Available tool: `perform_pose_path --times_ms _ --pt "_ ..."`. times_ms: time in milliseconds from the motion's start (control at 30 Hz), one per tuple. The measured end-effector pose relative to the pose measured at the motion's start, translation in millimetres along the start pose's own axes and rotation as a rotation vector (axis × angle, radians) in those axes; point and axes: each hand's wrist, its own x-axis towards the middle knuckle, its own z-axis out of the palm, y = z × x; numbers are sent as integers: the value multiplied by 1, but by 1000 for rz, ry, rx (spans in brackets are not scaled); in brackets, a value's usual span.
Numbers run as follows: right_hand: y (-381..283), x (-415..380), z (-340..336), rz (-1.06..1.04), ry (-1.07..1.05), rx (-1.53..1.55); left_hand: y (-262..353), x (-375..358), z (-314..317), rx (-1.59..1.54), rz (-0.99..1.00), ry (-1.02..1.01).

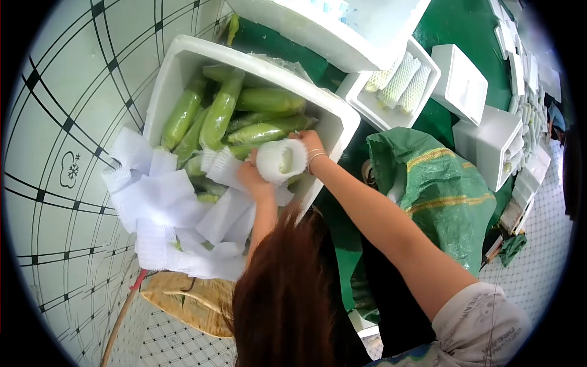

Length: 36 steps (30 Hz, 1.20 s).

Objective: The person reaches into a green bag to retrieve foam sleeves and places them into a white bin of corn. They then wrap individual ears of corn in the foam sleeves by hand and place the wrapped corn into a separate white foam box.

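Observation:
A white foam net sleeve [281, 161] is held between my hands over the white foam box, its open end facing me and something pale green showing inside. My left hand [254, 176] grips the sleeve's left side, fingers partly hidden behind it. On the right, my right hand [310, 145] closes on the sleeve's upper edge. Long green ears that look like corn in husks [221, 110], wrapped in clear film, fill the box [160, 92] beneath. Loose flat foam sleeves [165, 199] are heaped over the box's near left side.
A foam box with net-sleeved ears [400, 85] stands at right, near a smaller white box [460, 82]. A green woven sack [440, 189] sits right of my arm. A woven basket [186, 300] lies below; a tiled wall [67, 122] borders the left. Hair hangs across the lower middle.

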Motion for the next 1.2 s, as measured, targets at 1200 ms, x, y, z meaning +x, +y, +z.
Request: perform_pose_path --times_ms 1200 --pt "60 181 -589 -295 768 -527 105 -230 39 -82 -482 220"
